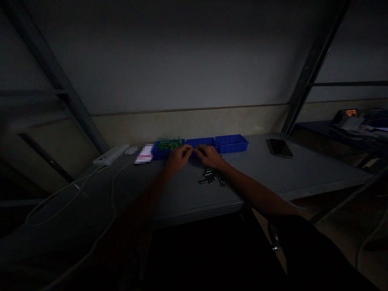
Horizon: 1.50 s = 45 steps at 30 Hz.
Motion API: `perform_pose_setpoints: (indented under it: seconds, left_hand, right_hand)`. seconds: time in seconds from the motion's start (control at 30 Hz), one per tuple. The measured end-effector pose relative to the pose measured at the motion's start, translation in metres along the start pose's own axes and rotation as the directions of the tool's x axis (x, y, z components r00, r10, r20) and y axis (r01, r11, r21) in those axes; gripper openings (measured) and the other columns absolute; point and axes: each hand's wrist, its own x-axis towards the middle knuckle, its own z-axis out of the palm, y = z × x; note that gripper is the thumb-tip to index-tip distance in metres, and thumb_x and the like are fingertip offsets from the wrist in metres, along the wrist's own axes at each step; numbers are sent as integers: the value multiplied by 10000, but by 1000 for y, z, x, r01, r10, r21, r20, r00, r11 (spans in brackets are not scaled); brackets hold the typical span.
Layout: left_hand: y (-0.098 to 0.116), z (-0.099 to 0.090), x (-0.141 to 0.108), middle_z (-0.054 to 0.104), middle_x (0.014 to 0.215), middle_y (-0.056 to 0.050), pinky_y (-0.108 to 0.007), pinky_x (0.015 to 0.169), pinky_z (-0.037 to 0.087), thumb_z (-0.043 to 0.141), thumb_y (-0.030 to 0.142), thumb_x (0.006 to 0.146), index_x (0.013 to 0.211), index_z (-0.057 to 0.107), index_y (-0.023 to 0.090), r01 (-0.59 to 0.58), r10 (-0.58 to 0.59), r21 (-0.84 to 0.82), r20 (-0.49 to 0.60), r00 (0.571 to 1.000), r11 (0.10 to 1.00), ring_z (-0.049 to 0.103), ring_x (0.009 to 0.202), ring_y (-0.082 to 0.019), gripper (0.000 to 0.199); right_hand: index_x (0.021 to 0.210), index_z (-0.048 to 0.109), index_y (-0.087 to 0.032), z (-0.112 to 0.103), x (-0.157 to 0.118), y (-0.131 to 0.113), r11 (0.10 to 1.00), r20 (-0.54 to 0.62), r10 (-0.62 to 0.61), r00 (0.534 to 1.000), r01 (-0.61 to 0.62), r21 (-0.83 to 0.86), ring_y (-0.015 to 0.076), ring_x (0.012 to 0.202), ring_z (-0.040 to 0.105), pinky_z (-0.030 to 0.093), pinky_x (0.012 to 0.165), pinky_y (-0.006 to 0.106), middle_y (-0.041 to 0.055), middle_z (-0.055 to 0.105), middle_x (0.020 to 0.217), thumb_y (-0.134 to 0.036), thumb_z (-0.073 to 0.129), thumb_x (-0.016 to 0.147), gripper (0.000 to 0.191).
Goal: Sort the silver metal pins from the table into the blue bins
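My left hand and my right hand meet with pinched fingertips in front of the middle blue bin. Whatever lies between the fingers is too small and dark to make out. Green pieces fill the left blue bin, beside my left hand. A third blue bin stands on the right, its contents hard to see. Below my right hand, a pile of small shiny metal parts lies on the grey table.
A phone lies to the right on the table. On the left are a white power strip, a pale card and loose white cables. Metal frame posts rise at both sides, before the wall.
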Motion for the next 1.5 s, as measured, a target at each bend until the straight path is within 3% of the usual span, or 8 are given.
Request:
perform_pose_setpoints:
  seconds: [0.17, 0.37, 0.5, 0.6, 0.8, 1.1, 1.3, 1.5]
  left_hand:
    - [0, 3, 0, 656, 747, -28, -265, 661, 469, 461, 381, 831, 982, 587, 174, -6, 6, -8, 30, 1000, 1000, 613, 696, -161, 286]
    - [-1, 5, 0, 667, 774, -44, -268, 663, 450, 403, 385, 858, 900, 614, 165, 9, -11, 45, 42, 999, 999, 610, 713, -168, 307]
    - [-2, 11, -3, 668, 782, -47, -284, 685, 445, 391, 348, 858, 867, 641, 157, -9, -7, 80, 203, 979, 997, 595, 706, -171, 314]
    - [-2, 19, -6, 668, 843, -47, -305, 775, 437, 478, 276, 810, 957, 646, 175, -104, 69, 91, 335, 940, 990, 585, 800, -186, 245]
    - [-1, 28, -9, 632, 898, -46, -346, 850, 411, 569, 274, 773, 942, 644, 229, -236, 186, 79, 405, 895, 969, 530, 910, -207, 190]
    - [-6, 22, -7, 631, 868, -43, -356, 856, 409, 594, 284, 733, 785, 642, 210, -186, 118, 134, 401, 909, 973, 531, 900, -210, 102]
    - [-13, 14, -1, 646, 812, -59, -341, 784, 437, 546, 274, 748, 767, 630, 184, -107, 67, 127, 283, 957, 986, 567, 806, -205, 125]
    - [-8, -1, 4, 657, 764, -59, -296, 669, 447, 466, 302, 794, 771, 619, 162, 25, -39, 89, 158, 987, 996, 584, 719, -180, 209]
  right_hand:
    - [819, 604, -138, 1, 1, 2, 999, 15, 35, 999, -34, -35, 118, 645, 540, 334, 613, 226, 36, 630, 728, -337, 365, 928, 330]
    - [890, 611, -152, -1, 3, 3, 998, 32, 29, 999, -27, -53, 124, 691, 560, 350, 630, 223, 34, 651, 783, -342, 399, 907, 285]
    - [880, 632, -160, -4, 5, 12, 981, -40, 118, 992, -122, -148, 173, 790, 578, 380, 692, 264, 76, 665, 867, -361, 424, 888, 289]
    - [914, 637, -153, -6, 6, 25, 948, -141, 210, 967, -237, -211, 204, 883, 559, 390, 781, 298, 110, 658, 928, -344, 450, 876, 270]
    - [964, 638, -160, -11, 3, 41, 891, -242, 293, 925, -356, -283, 237, 964, 504, 398, 809, 330, 138, 622, 980, -318, 462, 873, 254]
    - [953, 673, -140, -6, 5, 25, 917, -147, 249, 957, -282, -283, 260, 1024, 456, 337, 914, 390, 160, 589, 983, -425, 430, 880, 381]
    - [953, 654, -154, -2, 5, 13, 972, 37, 56, 998, -46, -228, 189, 911, 526, 345, 877, 318, 102, 646, 950, -278, 424, 888, 269]
    - [1000, 632, -156, 4, 4, 13, 986, 94, -17, 995, 32, -163, 175, 866, 535, 348, 863, 299, 70, 649, 902, -303, 547, 821, 247]
